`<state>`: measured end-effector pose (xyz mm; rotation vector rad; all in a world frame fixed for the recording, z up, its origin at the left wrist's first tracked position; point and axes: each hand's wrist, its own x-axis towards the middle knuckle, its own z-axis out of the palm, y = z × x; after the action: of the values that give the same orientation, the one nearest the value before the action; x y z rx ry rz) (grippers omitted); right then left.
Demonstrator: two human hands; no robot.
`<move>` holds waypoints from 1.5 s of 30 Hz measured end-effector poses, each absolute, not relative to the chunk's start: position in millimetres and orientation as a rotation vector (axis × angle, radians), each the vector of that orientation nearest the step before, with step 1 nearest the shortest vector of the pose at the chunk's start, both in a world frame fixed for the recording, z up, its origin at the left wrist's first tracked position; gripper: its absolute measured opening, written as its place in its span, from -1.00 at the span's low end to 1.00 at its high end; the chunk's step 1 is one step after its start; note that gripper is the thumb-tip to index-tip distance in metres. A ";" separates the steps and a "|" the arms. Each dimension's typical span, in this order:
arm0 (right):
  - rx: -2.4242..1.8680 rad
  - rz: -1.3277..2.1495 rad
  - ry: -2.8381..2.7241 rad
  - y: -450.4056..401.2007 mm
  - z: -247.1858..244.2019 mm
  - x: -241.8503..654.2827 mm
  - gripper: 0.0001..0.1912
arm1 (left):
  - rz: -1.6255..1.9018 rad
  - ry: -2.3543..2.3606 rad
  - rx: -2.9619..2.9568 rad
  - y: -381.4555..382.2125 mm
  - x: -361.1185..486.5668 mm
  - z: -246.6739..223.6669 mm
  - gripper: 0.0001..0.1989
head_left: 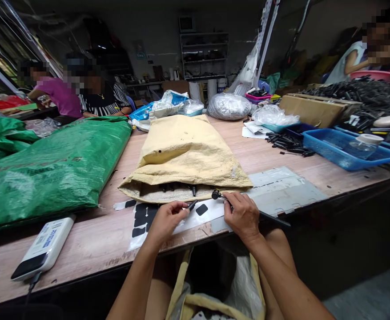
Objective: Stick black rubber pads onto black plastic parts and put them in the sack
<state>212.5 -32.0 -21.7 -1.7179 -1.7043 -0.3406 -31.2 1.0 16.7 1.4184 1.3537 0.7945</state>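
l fingers (178, 205) pinched on blk piece (192, 205), r fingers (231, 199) closed on blk-tipped rod (216, 194), wht device (46, 243) txt blurry

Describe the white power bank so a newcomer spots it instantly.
Find the big green sack on the left of the table. In front of it, near the table's edge, lies the power bank: a white block with blue lettering and a black end. A dark cable plugged into that end sets it apart.

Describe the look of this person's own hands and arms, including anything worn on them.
The left hand and right hand are both bare, with no gloves. No watch or bracelet shows at either wrist, and I can make out no ring. The left forearm and right forearm are uncovered, with no sleeve in view.
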 end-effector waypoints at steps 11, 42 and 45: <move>-1.712 -0.370 -1.707 -32.0 -23.7 212.6 -0.73 | 0.616 1.454 2.171 -4.0 -14.0 16.1 -0.72; -1.697 -0.278 -1.812 -39.4 -14.5 214.2 -0.68 | 0.860 1.283 2.019 -6.3 -30.1 6.1 -0.85; -1.557 -0.187 -1.798 -46.2 -4.0 206.8 -0.64 | 0.861 1.274 2.031 -6.2 -29.9 5.2 -0.85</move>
<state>206.8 -46.2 -4.0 -1.5574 -1.7982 -0.1872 -29.9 -6.2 5.2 2.0312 1.2738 0.8613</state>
